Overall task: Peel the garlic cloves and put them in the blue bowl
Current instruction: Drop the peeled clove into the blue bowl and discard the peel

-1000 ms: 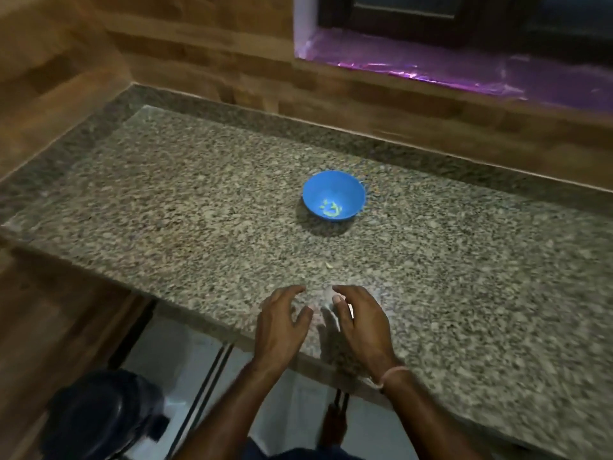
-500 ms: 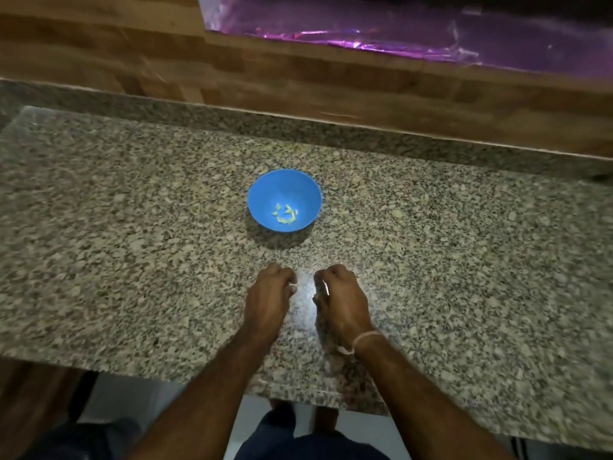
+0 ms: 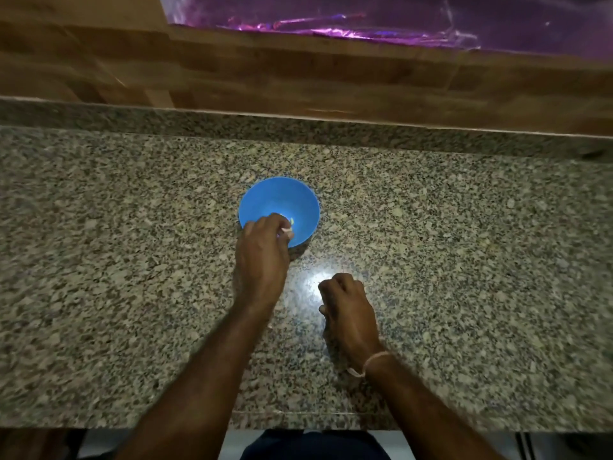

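1. A single view, worn on the person's head, looks forward and steeply down onto the table (image 3: 132,260).
2. It sits near: the left hand (image 3: 262,260) and right hand (image 3: 348,310) reach in from the bottom edge towards mid-frame.
3. The blue bowl (image 3: 282,200) lies about centre; the wooden wall (image 3: 298,78) behind the table crosses the top.
4. The wide lens seems to bend the edges, which are blurred.

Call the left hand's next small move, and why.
Probably open its fingers: the left hand pinches a pale piece, likely a clove, directly over the blue bowl, so letting go should drop it in.
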### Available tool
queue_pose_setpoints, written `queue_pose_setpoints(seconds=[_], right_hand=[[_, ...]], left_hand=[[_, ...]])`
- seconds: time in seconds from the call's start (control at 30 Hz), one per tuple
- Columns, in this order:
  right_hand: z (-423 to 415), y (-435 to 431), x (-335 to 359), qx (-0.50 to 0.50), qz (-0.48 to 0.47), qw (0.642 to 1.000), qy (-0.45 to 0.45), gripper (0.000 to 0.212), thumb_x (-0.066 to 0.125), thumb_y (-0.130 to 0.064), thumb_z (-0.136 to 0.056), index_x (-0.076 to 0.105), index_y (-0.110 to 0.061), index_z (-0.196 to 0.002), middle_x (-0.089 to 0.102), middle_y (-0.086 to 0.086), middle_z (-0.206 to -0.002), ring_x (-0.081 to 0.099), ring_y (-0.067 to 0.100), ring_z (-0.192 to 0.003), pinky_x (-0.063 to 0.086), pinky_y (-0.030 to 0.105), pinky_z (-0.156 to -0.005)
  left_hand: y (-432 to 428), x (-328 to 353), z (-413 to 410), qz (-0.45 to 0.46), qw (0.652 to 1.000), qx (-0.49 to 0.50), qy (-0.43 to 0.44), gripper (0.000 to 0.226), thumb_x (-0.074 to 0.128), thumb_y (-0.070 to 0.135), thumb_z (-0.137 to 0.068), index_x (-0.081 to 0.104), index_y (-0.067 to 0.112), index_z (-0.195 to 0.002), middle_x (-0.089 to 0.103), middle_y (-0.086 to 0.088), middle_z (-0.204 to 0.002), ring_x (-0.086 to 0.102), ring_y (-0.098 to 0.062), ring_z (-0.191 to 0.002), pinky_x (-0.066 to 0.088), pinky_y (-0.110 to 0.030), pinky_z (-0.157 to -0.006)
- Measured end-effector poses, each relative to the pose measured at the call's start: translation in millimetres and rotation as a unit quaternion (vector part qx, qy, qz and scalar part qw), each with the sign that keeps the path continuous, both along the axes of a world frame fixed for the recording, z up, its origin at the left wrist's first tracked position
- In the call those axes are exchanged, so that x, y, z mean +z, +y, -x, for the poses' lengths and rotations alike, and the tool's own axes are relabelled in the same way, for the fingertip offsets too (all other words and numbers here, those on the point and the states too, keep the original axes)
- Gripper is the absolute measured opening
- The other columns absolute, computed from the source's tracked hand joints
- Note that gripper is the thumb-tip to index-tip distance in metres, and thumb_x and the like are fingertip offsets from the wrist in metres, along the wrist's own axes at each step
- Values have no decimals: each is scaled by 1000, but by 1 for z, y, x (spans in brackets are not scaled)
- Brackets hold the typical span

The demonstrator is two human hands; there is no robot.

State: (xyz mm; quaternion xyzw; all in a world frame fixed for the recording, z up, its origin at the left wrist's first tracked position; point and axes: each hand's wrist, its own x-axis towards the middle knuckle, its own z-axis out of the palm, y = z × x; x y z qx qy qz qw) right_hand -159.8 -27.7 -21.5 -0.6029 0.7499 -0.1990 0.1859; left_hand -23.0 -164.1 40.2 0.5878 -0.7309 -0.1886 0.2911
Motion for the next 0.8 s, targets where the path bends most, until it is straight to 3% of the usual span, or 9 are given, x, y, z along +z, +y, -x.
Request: queue_pose_setpoints(seconds=[0.17,0.27,0.33,0.4,0.53,0.63,0.73,0.8], right_hand=[[24,6,8,-66,112,987,-98,23,68,-5,-98,71,-20,-117,63,-5,-113,64,18,-103,54,32,-84],[56,11,10,-140,124,972,-140,35,64,11,-92,72,-13,-116,61,-3,-112,65,16,-102,53,18,-86],[70,11,9,-117,105,984,-82,35,69,12,-88,73,-13,-112,59,-7,-108,58,16,-100,42,11,-85],[76,7,3,-81,79,992,-59,31,70,11,-86,73,-15,-102,59,-6,-101,55,19,-96,43,24,-78],[83,1,-4,-27,55,997,-39,24,70,8,-83,68,-17,-85,59,-1,-87,55,23,-86,49,44,-70],[90,-1,-5,4,35,999,14,25,67,5,-85,61,-19,-82,55,-2,-84,49,19,-81,46,42,-65],[91,1,-6,42,15,996,71,34,62,11,-78,53,-21,-84,51,-2,-88,42,18,-81,37,35,-63],[95,6,-6,60,20,995,73,37,58,14,-75,53,-20,-88,51,-1,-91,44,20,-83,35,34,-65]], left_hand=[[-23,-3,6,-10,998,-4,-57,28,80,16,-87,70,16,-113,66,-8,-111,56,-35,-112,51,-50,-84],[13,-6,8,64,998,-25,-12,22,76,17,-90,67,18,-110,61,-6,-107,56,-32,-104,51,-47,-81],[53,-17,15,15,997,-59,54,18,73,18,-93,66,21,-110,59,1,-110,60,-24,-102,55,-43,-79],[85,-36,25,-59,993,-70,76,22,72,21,-93,63,25,-113,55,8,-112,62,-17,-101,56,-40,-79],[116,-65,40,-108,992,-62,-13,36,80,22,-87,64,23,-119,59,3,-114,57,-23,-107,50,-39,-85],[124,-66,50,-116,991,-46,-53,37,81,22,-86,65,24,-119,59,2,-114,55,-22,-107,49,-38,-83],[132,-65,56,-130,991,-18,-22,27,77,21,-90,67,24,-115,60,4,-113,56,-18,-107,50,-36,-82],[136,-61,62,-165,986,11,26,16,75,24,-92,70,26,-108,65,9,-103,63,-11,-96,54,-35,-79]])
